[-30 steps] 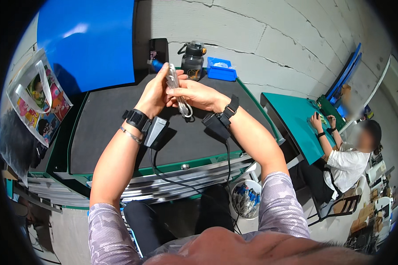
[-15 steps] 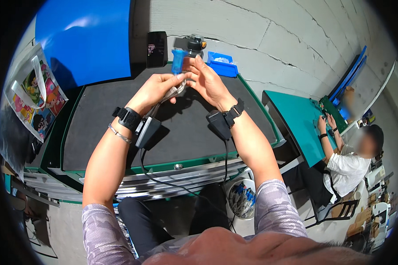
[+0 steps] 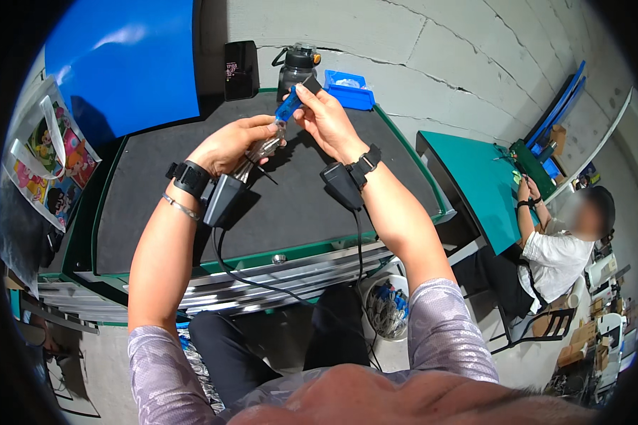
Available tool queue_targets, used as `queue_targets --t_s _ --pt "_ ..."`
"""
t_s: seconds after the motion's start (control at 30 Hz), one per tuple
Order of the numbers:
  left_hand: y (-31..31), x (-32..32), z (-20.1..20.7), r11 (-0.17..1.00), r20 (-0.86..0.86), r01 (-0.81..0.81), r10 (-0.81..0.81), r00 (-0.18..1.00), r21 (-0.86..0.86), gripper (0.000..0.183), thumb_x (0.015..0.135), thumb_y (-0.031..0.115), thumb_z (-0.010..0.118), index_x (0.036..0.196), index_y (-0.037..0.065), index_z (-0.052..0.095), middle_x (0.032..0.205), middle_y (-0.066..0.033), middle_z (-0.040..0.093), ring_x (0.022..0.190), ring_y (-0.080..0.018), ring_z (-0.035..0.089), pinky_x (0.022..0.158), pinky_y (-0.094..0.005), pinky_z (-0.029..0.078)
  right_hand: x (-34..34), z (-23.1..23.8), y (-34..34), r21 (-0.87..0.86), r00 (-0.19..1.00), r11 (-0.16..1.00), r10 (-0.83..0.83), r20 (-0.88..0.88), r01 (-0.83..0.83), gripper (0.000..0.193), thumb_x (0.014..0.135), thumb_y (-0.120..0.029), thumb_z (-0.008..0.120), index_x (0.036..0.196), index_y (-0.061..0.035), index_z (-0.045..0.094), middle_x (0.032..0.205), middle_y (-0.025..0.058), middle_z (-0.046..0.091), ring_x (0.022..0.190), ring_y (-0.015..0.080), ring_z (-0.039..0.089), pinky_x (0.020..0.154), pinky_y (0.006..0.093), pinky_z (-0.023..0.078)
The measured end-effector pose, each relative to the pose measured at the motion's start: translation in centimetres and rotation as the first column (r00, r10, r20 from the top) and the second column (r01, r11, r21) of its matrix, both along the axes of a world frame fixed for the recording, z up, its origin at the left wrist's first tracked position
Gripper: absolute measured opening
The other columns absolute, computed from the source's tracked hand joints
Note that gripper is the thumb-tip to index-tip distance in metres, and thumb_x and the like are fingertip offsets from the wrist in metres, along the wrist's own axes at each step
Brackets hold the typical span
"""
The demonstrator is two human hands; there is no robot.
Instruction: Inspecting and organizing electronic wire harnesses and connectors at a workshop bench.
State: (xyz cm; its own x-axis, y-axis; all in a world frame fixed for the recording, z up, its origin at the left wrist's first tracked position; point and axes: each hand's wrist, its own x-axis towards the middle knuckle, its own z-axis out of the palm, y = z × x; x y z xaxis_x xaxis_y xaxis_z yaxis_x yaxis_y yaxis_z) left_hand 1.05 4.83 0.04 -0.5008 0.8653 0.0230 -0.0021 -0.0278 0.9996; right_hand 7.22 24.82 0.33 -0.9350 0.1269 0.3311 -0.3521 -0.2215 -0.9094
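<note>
Over the mat, my left hand (image 3: 228, 144) grips a folded bundle of pale grey cable (image 3: 264, 149), its thumb near the base of a blue cable connector (image 3: 287, 106). A thin black tie (image 3: 266, 173) sticks out from the bundle. My right hand (image 3: 327, 122) pinches the connector's upper end between thumb and fingers. At that end a dark block (image 3: 310, 84) shows; whether it is part of the connector or a separate piece, I cannot tell. Both wrists wear black straps with small dark boxes and wires.
The dark mat (image 3: 170, 191) covers a green-edged workbench. Behind it stand a black bottle (image 3: 296, 67), a phone-like device (image 3: 241, 69) and a blue bin (image 3: 349, 92). A bucket of blue-ended cables (image 3: 388, 312) stands below. At right, a person sits at a green table (image 3: 468, 180).
The connector has tilted from upright to leaning right. My right fingers have closed on its upper end, and the dark block has come into view. My left hand stays on the cable.
</note>
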Motion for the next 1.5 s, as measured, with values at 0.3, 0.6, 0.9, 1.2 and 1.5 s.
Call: queue_targets --t_s 0.3,0.6,0.9,1.2,1.5 --pt "0.1 -0.3 -0.7 1.000 0.006 0.015 -0.015 1.000 -0.006 0.047 0.098 0.032 0.057 0.136 0.005 0.047 0.102 -0.0042 0.062 0.081 -0.0121 0.064 0.071 -0.0245 0.052 0.1 0.1 0.1 -0.069 1.000 0.998 -0.010 0.002 0.010 0.027 0.094 -0.037 0.064 0.098 -0.0103 0.057 0.086 -0.0021 0.057 0.073 0.0082 0.054 0.073 0.0246 0.046" --pt "0.9 -0.3 -1.4 0.986 -0.213 -0.169 0.167 0.963 0.013 0.028 0.095 0.032 0.062 0.110 0.009 0.064 0.085 0.0052 0.061 0.069 -0.0031 0.052 0.059 -0.0199 0.040 0.0 0.1 0.9 -0.093 0.997 0.993 0.070 -0.007 -0.071 0.028 0.100 -0.029 0.054 0.119 -0.0084 0.057 0.114 0.0074 0.064 0.090 0.0108 0.060 0.080 0.0272 0.049" --pt "1.6 0.2 -1.1 0.942 -0.407 -0.334 0.296 0.864 -0.026 0.027 0.097 0.031 0.060 0.090 0.006 0.066 0.079 0.0039 0.059 0.069 -0.0035 0.049 0.060 -0.0228 0.039 -0.8 -0.9 2.1 -0.004 0.995 0.999 -0.040 0.094 0.041 0.030 0.100 -0.036 0.054 0.109 -0.0085 0.063 0.101 0.0038 0.066 0.091 0.0119 0.060 0.077 0.0263 0.047" --pt "1.1 1.9 -0.7 0.989 -0.442 -0.145 0.113 0.890 -0.039 0.026 0.095 0.028 0.064 0.093 0.002 0.066 0.080 0.0037 0.056 0.073 -0.0056 0.048 0.066 -0.0241 0.042 0.6 1.1 9.8 -0.422 0.989 0.896 -0.148 0.017 0.141 0.029 0.096 -0.039 0.060 0.103 -0.0106 0.061 0.092 0.0014 0.064 0.092 0.0153 0.061 0.074 0.0283 0.048" --pt "1.3 0.6 -1.4 0.987 -0.237 -0.008 0.046 0.971 0.158 0.024 0.096 0.025 0.063 0.105 0.003 0.067 0.094 0.0016 0.066 0.083 -0.0042 0.057 0.074 -0.0199 0.047 1.8 1.5 4.1 -0.095 0.940 0.943 0.300 -0.163 -0.318 0.036 0.096 -0.029 0.062 0.126 -0.0106 0.058 0.118 0.0063 0.064 0.116 0.0205 0.057 0.097 0.0354 0.043"
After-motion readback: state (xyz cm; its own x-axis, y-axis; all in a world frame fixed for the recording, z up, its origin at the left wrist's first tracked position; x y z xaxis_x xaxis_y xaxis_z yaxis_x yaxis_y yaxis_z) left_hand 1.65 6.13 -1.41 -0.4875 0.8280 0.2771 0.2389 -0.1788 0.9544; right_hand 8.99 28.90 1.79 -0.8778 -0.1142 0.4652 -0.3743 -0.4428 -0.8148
